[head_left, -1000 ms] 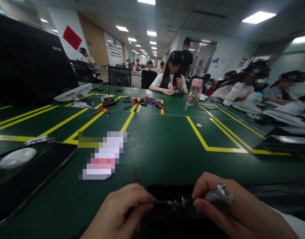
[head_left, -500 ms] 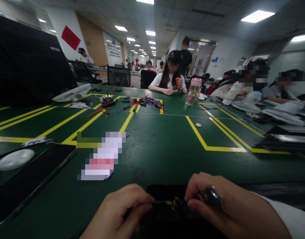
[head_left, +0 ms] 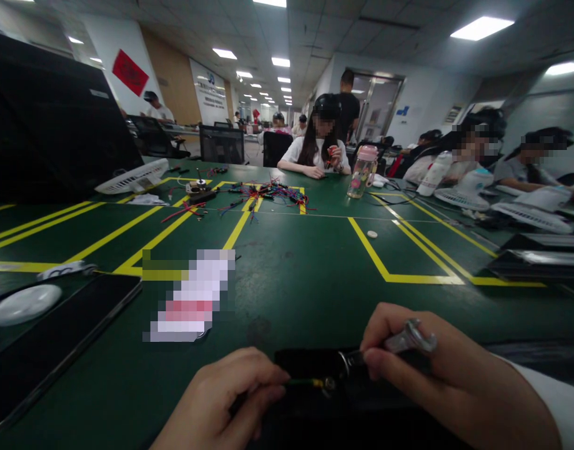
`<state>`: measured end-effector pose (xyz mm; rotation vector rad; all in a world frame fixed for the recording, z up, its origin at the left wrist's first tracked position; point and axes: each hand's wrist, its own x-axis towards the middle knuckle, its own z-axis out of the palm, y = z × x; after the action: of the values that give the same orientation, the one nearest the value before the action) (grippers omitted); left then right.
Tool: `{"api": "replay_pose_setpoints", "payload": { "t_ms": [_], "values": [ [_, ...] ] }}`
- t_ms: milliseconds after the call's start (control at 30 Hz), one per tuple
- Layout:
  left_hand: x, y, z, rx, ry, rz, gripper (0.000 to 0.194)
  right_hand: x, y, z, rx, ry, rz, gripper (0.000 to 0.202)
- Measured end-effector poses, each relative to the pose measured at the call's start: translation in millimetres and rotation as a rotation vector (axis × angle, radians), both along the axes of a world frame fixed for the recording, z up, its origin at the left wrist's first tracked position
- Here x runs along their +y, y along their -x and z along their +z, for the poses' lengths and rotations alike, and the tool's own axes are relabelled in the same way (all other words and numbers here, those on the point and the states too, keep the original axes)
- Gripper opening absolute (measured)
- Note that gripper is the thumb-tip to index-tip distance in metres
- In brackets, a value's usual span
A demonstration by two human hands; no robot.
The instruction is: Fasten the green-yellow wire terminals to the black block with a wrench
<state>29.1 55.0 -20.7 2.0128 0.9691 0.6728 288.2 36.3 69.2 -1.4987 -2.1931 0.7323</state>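
Note:
My left hand (head_left: 235, 394) pinches a thin green wire (head_left: 300, 381) between thumb and fingertips. At its right end the wire has a yellow section and meets a small shiny metal fastener (head_left: 330, 384) over a black surface. My right hand (head_left: 418, 375) is closed on a silver wrench (head_left: 403, 340), gripped about mid-length. Its open jaw points up and right across the hand. The other end, a rounded metal rim (head_left: 343, 362), is close above and right of the fastener, apparently apart from it. Dark surroundings hide what the fastener sits in.
A black phone (head_left: 80, 337) and a white oval object (head_left: 27, 305) lie at left. A blurred paper (head_left: 197, 294) lies ahead. Farther off are a pile of coloured wires (head_left: 272, 192), a pink-lidded bottle (head_left: 363, 170) and a white round piece (head_left: 371, 234). A person (head_left: 319, 144) sits opposite.
My right hand has moved up and slightly right, and the wrench's far end has come off the fastener. My left hand keeps the wire in nearly the same place.

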Motion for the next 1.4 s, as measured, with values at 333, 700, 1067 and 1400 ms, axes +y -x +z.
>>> {"api": "replay_pose_setpoints", "payload": {
  "t_ms": [333,700,1067,1400],
  "values": [
    [1,0,1.6,0.016,-0.011,-0.010,0.019,-8,9,-8.0,-0.117,0.034,-0.004,0.014],
    [1,-1,1.5,0.012,-0.035,0.004,0.019,-5,10,-5.0,-0.203,0.073,0.063,0.009],
    [1,-2,0.5,-0.022,-0.030,0.002,0.019,3,6,4.0,-0.152,0.056,0.157,0.010],
    [1,-2,3.8,0.006,-0.007,0.018,0.019,-6,4,-5.7,-0.063,-0.010,0.018,0.008]
  ]
}}
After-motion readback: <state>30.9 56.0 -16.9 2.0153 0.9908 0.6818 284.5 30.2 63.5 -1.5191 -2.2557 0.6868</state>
